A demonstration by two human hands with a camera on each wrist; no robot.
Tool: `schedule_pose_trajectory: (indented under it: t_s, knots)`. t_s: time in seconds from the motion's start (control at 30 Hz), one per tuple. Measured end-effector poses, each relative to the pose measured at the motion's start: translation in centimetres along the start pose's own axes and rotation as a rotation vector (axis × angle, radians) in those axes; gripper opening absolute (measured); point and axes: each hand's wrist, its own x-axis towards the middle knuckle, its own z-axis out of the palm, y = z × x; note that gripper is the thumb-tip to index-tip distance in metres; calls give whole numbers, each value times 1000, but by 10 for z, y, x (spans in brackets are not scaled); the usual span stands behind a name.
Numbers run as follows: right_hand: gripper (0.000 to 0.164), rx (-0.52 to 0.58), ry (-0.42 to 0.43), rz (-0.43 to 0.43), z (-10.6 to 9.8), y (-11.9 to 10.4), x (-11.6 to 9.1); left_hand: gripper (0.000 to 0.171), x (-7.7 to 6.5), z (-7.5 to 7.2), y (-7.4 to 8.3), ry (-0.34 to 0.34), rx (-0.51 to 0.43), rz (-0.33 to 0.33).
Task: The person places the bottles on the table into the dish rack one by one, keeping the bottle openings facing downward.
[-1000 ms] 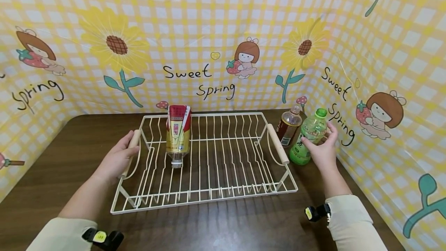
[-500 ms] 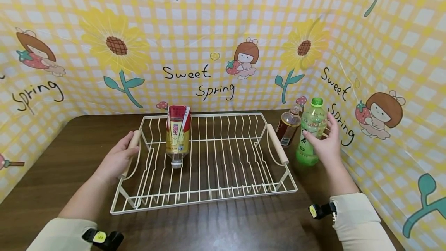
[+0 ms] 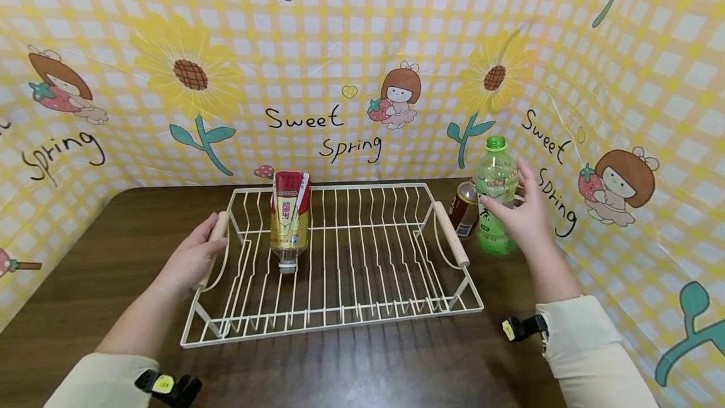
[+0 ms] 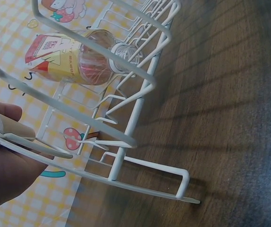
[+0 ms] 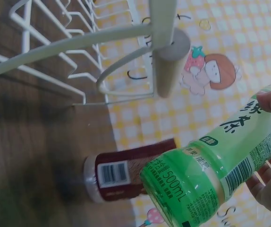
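My right hand (image 3: 528,209) grips a green tea bottle (image 3: 496,232) by its side, upright and lifted off the table, just right of a white wire dish rack (image 3: 362,269). My left hand (image 3: 189,250) holds the rack's left wooden handle (image 4: 12,126). On the rack's left part lies a bottle with a red and yellow label (image 3: 290,213), its neck toward me. Behind the green bottle, a brown-labelled bottle (image 3: 463,209) stands on the table, its top partly hidden. In the right wrist view, the green bottle's base (image 5: 182,184) overlaps the brown-labelled one.
The rack's right wooden handle (image 3: 451,233) rises beside the two bottles on the right. A yellow checked cloth (image 3: 362,30) hangs behind and along the right side of the dark wooden table (image 3: 340,373).
The green bottle has gone from tilted and low to upright, raised, and now slightly left in my right hand, covering the brown-labelled bottle's neck. My left hand and the rack have stayed put.
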Motion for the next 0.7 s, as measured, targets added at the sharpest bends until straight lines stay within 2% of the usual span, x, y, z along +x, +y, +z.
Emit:
schedule_pose_trajectory:
  t_s: [0.53,0.7]
  knots:
    - [95,-14,-149,-79,18,-38,12,68,1,0,0,-5,-14,16]
    - [94,-52,-177,-101,26,-52,12,68,2,0,-1,1,-15,16]
